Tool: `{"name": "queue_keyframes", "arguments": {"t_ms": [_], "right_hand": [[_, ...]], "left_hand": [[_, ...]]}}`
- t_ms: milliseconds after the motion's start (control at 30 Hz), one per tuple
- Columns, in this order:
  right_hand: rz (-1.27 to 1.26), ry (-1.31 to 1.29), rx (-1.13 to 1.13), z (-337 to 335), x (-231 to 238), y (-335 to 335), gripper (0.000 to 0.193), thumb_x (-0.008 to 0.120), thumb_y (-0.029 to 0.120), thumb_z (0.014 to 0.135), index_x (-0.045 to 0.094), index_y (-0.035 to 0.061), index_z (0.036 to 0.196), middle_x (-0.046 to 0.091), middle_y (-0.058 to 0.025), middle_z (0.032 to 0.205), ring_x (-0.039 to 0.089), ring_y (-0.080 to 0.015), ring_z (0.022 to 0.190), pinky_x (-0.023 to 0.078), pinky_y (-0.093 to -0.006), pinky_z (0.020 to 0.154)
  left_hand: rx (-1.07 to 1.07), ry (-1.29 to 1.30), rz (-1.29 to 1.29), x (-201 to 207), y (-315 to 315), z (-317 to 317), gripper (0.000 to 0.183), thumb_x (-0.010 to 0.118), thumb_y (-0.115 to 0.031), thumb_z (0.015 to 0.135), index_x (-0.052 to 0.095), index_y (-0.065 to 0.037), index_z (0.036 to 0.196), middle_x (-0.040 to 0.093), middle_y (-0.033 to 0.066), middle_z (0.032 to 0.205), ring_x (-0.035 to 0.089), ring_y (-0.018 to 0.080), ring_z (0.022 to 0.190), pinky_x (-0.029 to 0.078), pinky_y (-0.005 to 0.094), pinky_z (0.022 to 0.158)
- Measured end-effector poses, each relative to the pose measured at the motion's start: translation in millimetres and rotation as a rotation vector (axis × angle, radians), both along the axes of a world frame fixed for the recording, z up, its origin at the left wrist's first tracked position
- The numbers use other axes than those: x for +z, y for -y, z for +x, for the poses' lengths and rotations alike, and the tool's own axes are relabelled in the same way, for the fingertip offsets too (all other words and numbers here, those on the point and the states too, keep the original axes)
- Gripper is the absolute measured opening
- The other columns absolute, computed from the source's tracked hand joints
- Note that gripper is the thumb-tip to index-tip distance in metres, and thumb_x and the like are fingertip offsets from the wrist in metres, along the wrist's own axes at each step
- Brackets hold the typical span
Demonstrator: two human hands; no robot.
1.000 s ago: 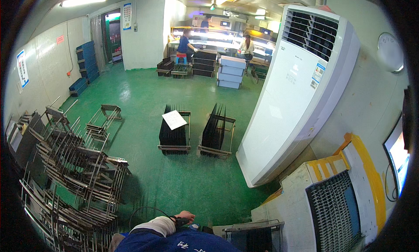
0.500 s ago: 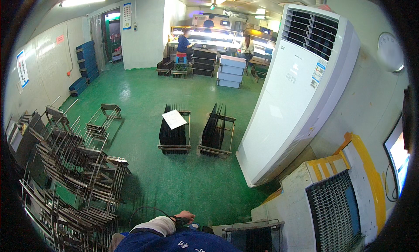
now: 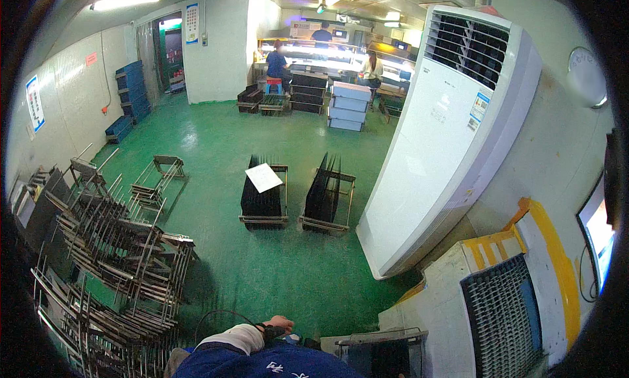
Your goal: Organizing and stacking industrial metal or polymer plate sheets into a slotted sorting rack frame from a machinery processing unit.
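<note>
My left hand (image 3: 280, 323) is held in front of my body at the lower edge, close to my dark blue shirt (image 3: 262, 361). A white cuff (image 3: 232, 337) and a black band (image 3: 267, 332) cover the wrist, and a thin dark cable loops beside the forearm. The fingers look bent, but they are too small and partly hidden to show whether they hold anything. My right hand is out of view. To the right of my body stands a metal-framed rack (image 3: 386, 352) with dark panels, cut off by the lower edge.
Two racks of thin black sheets (image 3: 259, 204) (image 3: 324, 198) stand on the green floor, the left one topped by a white sheet (image 3: 264, 178). Metal racks (image 3: 124, 253) pile up at left. A tall white air conditioner (image 3: 445, 142) stands right. Several people sit or stand beyond stacked crates (image 3: 347, 106).
The whole view has shifted very slightly. The seated person in blue at the back sits a little more upright. My left hand stays in about the same place.
</note>
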State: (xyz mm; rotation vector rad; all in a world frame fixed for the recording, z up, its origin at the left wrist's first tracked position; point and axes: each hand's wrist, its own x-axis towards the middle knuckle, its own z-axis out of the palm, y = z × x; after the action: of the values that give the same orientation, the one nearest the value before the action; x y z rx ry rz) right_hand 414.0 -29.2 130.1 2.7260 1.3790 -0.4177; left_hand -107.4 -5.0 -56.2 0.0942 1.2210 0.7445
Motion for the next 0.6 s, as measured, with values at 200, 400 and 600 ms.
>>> {"name": "queue_keyframes", "arguments": {"t_ms": [200, 400, 600], "right_hand": [[0.003, -0.011, -0.044, -5, 18, 4, 0.059, 0.055, 0.057, 0.078, 0.064, 0.0030, 0.100, 0.061, -0.0209, 0.101, 0.056, -0.0389, 0.098, 0.043, -0.0463, 0.081], [-0.067, -0.152, -0.015, -1, 7, -2, 0.047, 0.055, 0.046, 0.081, 0.063, 0.0055, 0.104, 0.060, -0.0223, 0.103, 0.054, -0.0381, 0.101, 0.042, -0.0452, 0.086], [0.076, -0.101, 0.018, 29, -17, 19, 0.043, 0.057, 0.038, 0.082, 0.061, 0.0029, 0.106, 0.057, -0.0248, 0.109, 0.052, -0.0368, 0.106, 0.042, -0.0441, 0.087]], "left_hand": [[-0.063, -0.135, -0.019, 29, -9, 20, 0.023, 0.053, -0.015, 0.089, 0.052, -0.003, 0.070, 0.050, 0.0051, 0.060, 0.046, 0.0163, 0.049, 0.034, 0.0326, 0.041], [-0.110, -0.184, 0.179, -25, 6, -11, 0.018, 0.054, -0.014, 0.087, 0.052, -0.004, 0.072, 0.051, 0.0054, 0.061, 0.049, 0.0180, 0.049, 0.034, 0.0327, 0.041], [0.050, -0.197, -0.033, 43, -10, 3, 0.014, 0.059, -0.014, 0.083, 0.055, -0.001, 0.081, 0.056, 0.0094, 0.069, 0.055, 0.0192, 0.056, 0.042, 0.0327, 0.043]]}}
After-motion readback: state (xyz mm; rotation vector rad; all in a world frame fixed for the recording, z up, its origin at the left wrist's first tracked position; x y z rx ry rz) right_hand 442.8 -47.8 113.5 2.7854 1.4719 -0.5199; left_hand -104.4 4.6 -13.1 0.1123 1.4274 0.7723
